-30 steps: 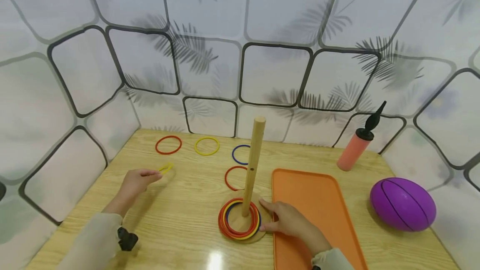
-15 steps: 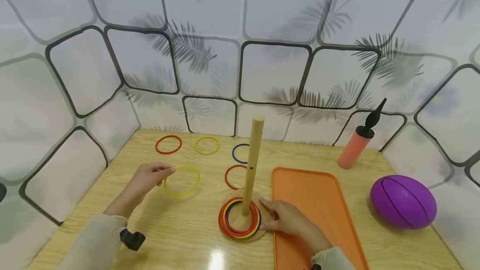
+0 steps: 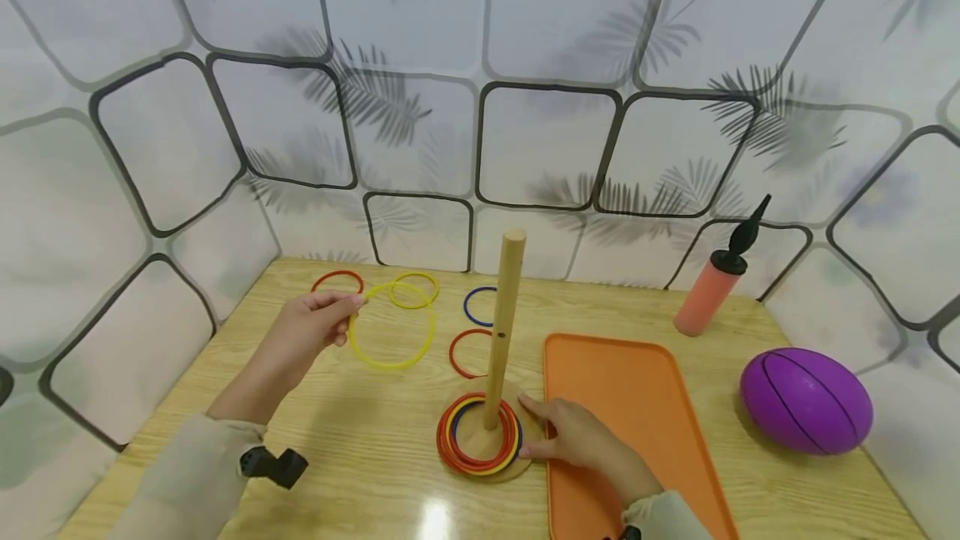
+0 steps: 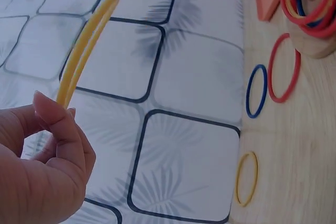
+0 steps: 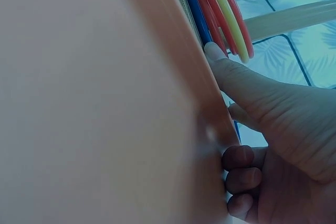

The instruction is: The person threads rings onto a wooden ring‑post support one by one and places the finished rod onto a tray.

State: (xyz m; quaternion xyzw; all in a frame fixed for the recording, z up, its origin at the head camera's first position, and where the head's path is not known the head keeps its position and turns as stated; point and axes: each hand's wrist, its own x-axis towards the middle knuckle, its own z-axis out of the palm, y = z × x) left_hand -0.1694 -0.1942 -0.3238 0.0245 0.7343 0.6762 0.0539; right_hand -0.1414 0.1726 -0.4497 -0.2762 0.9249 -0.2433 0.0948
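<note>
My left hand [image 3: 311, 340] pinches a yellow ring [image 3: 392, 366] between thumb and fingers, held up above the table. In the left wrist view that ring [image 4: 84, 38] appears nearly edge-on. A wooden peg [image 3: 504, 332] stands upright on a round wooden base [image 3: 474, 433]. Red, yellow and blue rings [image 3: 447, 448] lie stacked around the peg's foot. My right hand [image 3: 581, 436] holds the right edge of the base, thumb at the front and index finger behind. In the right wrist view the thumb [image 5: 215, 52] lies against the lowest, blue ring [image 5: 195, 9].
Loose on the table are a red ring [image 3: 337, 274], a yellow ring [image 3: 414, 307], a blue ring [image 3: 467, 312] and another red ring [image 3: 453, 361]. An orange tray [image 3: 615, 382] lies under my right hand. Rightward are a pink-and-black hand pump [image 3: 708, 298] and a purple ball [image 3: 806, 400].
My left hand has raised the yellow ring off the table and carried it to the right and up. The right hand stays at the base.
</note>
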